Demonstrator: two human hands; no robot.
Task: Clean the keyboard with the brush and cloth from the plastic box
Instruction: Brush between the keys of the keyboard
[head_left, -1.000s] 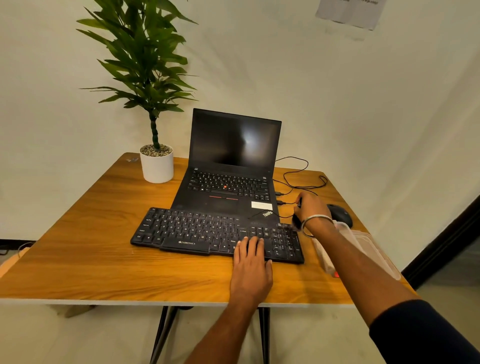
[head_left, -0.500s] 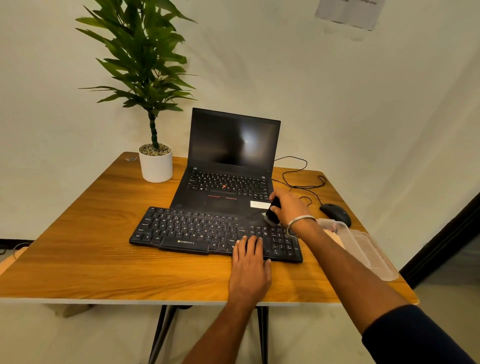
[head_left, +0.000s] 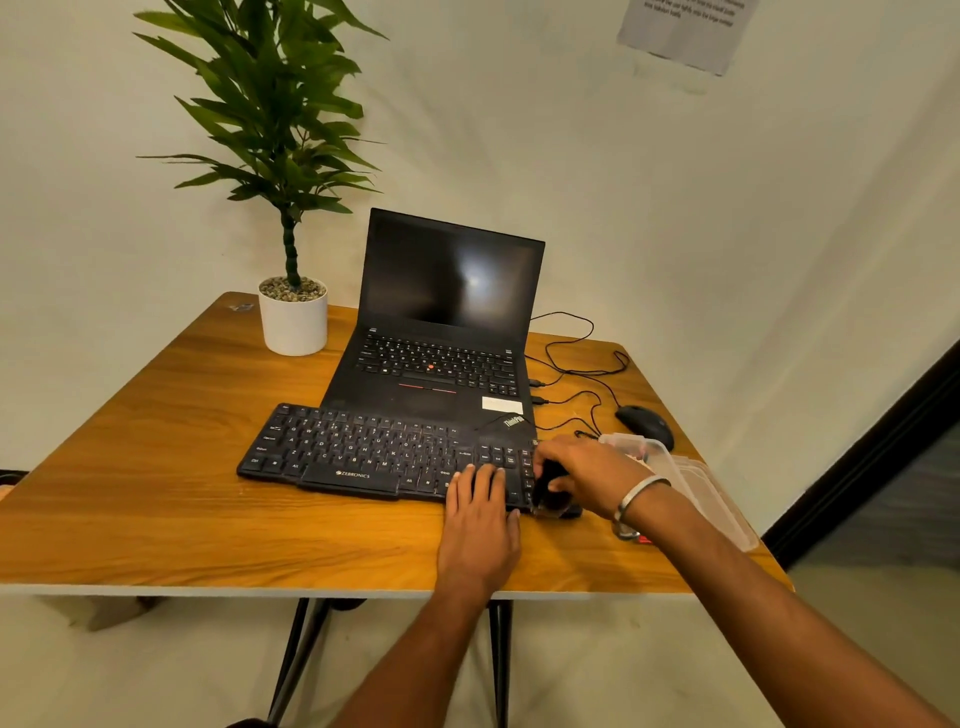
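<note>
A black keyboard (head_left: 363, 449) lies on the wooden table (head_left: 156, 493) in front of an open laptop (head_left: 441, 332). My left hand (head_left: 480, 525) lies flat, fingers straight, pressing on the keyboard's front right part. My right hand (head_left: 582, 475) grips a dark brush (head_left: 550, 491) and holds it down at the keyboard's right end. A clear plastic box (head_left: 675, 467) sits just right of that hand, partly hidden by my wrist. No cloth can be made out.
A potted plant (head_left: 293, 322) stands at the back left. A black mouse (head_left: 647, 423) and tangled cables (head_left: 571, 364) lie right of the laptop, behind the box. The table's front edge runs under my forearms.
My right hand has carried the brush from beside the laptop's right edge toward me, down onto the keyboard's right end. My left hand has stayed on the keyboard.
</note>
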